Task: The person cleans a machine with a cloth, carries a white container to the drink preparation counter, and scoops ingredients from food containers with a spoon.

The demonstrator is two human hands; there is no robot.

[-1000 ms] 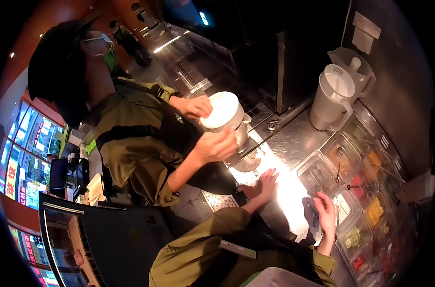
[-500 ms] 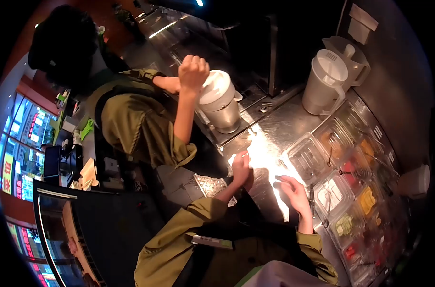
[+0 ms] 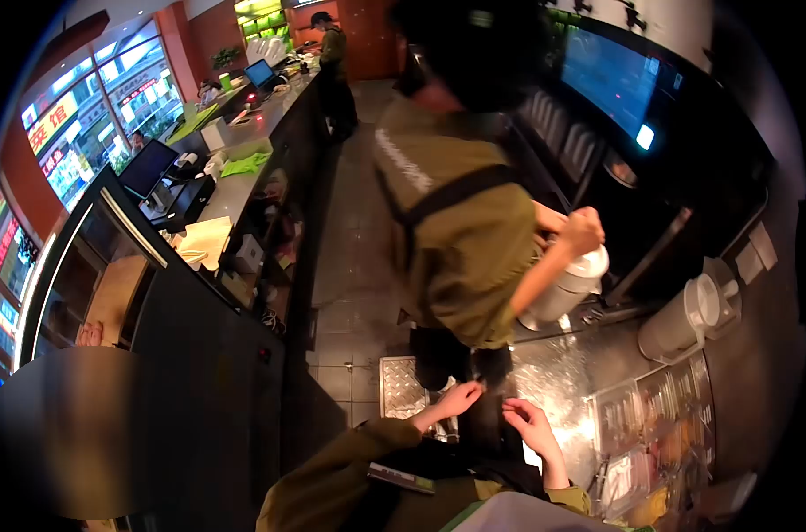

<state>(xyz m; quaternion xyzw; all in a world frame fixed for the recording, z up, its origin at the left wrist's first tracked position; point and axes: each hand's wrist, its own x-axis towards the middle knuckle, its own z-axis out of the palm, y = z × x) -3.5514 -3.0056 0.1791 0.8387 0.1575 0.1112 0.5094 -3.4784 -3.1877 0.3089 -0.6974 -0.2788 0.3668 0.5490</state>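
My left hand (image 3: 461, 399) is held out low in front of my body, its fingers drawn together. Whether anything is between them is too small to make out. To its right, my right hand (image 3: 529, 421) hovers by the edge of the steel counter (image 3: 549, 377), fingers loosely bent and apart, holding nothing. A co-worker (image 3: 461, 230) stands just ahead with a fist over the white lid of a large pitcher (image 3: 563, 293) on the counter. Clear food containers (image 3: 638, 412) stand to the right of my right hand.
Pale plastic jugs (image 3: 682, 319) stand at the back right of the counter. A metal step plate (image 3: 403, 386) is on the floor. On the left is a long service counter (image 3: 283, 115) with a monitor (image 3: 148, 168); another person (image 3: 334, 75) stands at its far end.
My view has swung up and left, showing more of the room. My left hand's fingers reach further forward than before. The co-worker still has a fist at the pitcher.
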